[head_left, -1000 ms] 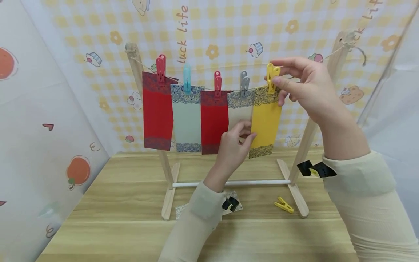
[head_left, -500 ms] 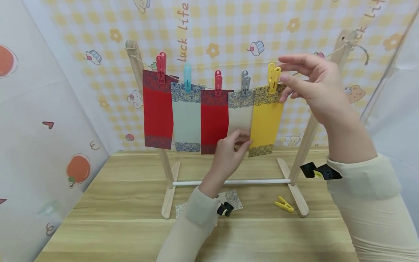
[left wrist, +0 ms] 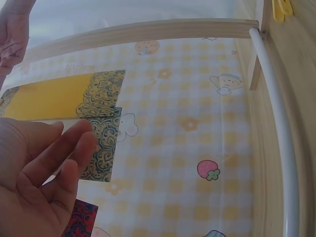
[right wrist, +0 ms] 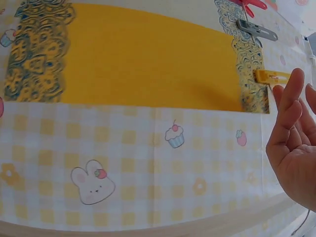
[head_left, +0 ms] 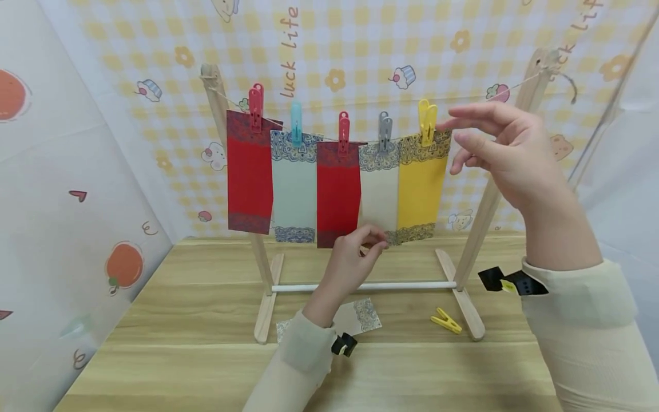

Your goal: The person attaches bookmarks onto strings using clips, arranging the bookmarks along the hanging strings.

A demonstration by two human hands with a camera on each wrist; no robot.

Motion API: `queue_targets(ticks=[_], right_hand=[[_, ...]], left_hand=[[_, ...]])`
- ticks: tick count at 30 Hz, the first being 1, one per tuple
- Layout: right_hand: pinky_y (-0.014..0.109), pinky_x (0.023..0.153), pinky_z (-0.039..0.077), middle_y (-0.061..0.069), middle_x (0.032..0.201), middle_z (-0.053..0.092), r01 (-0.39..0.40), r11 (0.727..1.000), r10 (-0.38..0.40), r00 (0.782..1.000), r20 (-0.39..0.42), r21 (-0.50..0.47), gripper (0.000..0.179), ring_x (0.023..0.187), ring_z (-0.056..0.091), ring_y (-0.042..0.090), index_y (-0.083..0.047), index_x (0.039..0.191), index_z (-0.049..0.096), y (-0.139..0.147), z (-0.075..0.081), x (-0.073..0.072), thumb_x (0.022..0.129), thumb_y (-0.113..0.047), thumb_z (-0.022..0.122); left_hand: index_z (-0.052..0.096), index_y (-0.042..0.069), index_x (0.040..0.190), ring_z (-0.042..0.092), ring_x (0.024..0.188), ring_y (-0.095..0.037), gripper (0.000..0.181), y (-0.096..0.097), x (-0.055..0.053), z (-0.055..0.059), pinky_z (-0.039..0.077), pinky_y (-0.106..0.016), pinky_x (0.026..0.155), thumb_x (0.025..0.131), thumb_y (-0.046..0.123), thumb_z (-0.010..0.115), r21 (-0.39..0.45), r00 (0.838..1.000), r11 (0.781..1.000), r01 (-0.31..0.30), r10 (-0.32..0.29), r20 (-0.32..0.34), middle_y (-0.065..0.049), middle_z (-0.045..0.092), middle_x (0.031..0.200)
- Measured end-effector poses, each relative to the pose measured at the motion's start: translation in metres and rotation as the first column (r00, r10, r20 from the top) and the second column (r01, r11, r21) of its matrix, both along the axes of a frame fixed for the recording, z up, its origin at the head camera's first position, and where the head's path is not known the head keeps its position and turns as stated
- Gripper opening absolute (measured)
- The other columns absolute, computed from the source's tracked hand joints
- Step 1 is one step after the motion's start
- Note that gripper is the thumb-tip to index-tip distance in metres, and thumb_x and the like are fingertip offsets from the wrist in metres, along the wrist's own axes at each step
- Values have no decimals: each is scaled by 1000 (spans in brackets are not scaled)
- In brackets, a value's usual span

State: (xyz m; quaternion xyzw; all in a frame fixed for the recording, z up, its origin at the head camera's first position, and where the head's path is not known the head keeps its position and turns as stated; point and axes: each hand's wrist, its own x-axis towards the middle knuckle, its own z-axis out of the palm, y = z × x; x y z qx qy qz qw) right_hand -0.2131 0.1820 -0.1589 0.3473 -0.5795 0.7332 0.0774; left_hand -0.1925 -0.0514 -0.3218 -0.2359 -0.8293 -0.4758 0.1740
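Observation:
A yellow card [head_left: 421, 191] with patterned bands hangs from the string under a yellow clothespin [head_left: 427, 123]. Just right of that clothespin is my right hand [head_left: 520, 151], fingers loosely bent with nothing between them. My left hand [head_left: 352, 254] is lower, in front of the bottom of the cream card [head_left: 379, 189], its fingers loosely bent. In the left wrist view, the left hand [left wrist: 44, 173] overlaps the cream card's patterned end [left wrist: 101, 148] and grips nothing. A grey clothespin [head_left: 384, 131] holds the cream card on the string.
A red card [head_left: 249, 177], a pale green card [head_left: 293, 194] and another red card [head_left: 337, 191] hang further left. The wooden stand [head_left: 494, 217] has a white crossbar [head_left: 407, 285]. On the table [head_left: 437, 372] lie a cream card [head_left: 347, 319] and a yellow clothespin [head_left: 446, 321].
My right hand has let go of the yellow clothespin and moved right. The left hand has moved down and left, away from the yellow card's edge. The yellow card stays hanging.

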Motion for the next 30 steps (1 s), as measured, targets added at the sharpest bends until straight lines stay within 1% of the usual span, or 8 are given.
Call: queue_targets(ticks=[3, 7, 15, 18, 20, 23, 28, 30], right_hand=[[27, 63, 57, 15, 109, 73, -18, 1000, 18, 1000, 1, 16, 31, 57, 65, 24, 11, 123, 60, 7, -10, 0, 93, 11, 58], [25, 65, 56, 12, 109, 74, -9, 997, 9, 1000, 5, 83, 29, 60, 67, 21, 10, 123, 61, 15, -27, 1, 94, 11, 57], [20, 64, 51, 3, 111, 74, 28, 969, -33, 999, 17, 246, 28, 71, 69, 15, 5, 123, 63, 34, -69, 6, 96, 9, 55], [19, 68, 51, -3, 110, 74, 93, 935, -108, 994, 26, 343, 28, 76, 68, 12, 0, 124, 64, 41, -86, 8, 96, 5, 57], [18, 73, 50, -8, 110, 74, 143, 893, -176, 984, 39, 427, 29, 79, 68, 10, -5, 125, 64, 44, -99, 10, 97, -1, 59], [17, 81, 50, -13, 112, 73, 165, 844, -230, 971, 66, 511, 29, 85, 68, 7, -10, 127, 64, 49, -119, 12, 99, -6, 59], [14, 84, 51, -16, 113, 71, 139, 816, -234, 967, 100, 560, 29, 99, 68, 1, -13, 127, 63, 54, -152, 15, 99, -7, 59], [15, 83, 52, -14, 114, 72, 137, 804, -236, 967, 99, 579, 28, 102, 67, -1, -11, 127, 63, 53, -164, 16, 99, -8, 60]], left_hand=[[68, 8, 104, 70, 86, -13, 11, -4, 4, -3, 53, -18, 67, 94, 12, 68, -29, 1000, 1000, -7, 8, 10, -3, 76, 95], [68, 8, 104, 69, 86, -14, 10, -13, 11, -7, 53, -19, 66, 95, 12, 67, -69, 999, 997, -18, 21, 41, -3, 76, 95], [68, 10, 108, 69, 91, -15, 12, -31, 24, -21, 54, -21, 71, 97, 15, 64, -162, 984, 987, -3, 32, 176, -3, 74, 100], [68, 11, 106, 68, 92, -15, 10, -40, 26, -29, 54, -22, 71, 97, 13, 64, -183, 982, 983, -7, 41, 186, -2, 73, 99], [68, 10, 105, 68, 92, -16, 10, -45, 27, -33, 55, -23, 71, 97, 12, 64, -190, 981, 982, -8, 45, 191, -2, 73, 98], [68, 10, 106, 68, 94, -16, 10, -54, 30, -40, 56, -25, 74, 96, 10, 65, -205, 977, 979, -13, 56, 204, -3, 72, 99], [68, 8, 111, 68, 98, -19, 16, -66, 35, -48, 57, -33, 82, 95, 10, 65, -241, 962, 970, -33, 96, 255, -7, 72, 106], [68, 8, 114, 68, 101, -21, 19, -71, 38, -50, 57, -38, 85, 95, 12, 65, -261, 952, 964, -50, 125, 278, -8, 72, 109]])
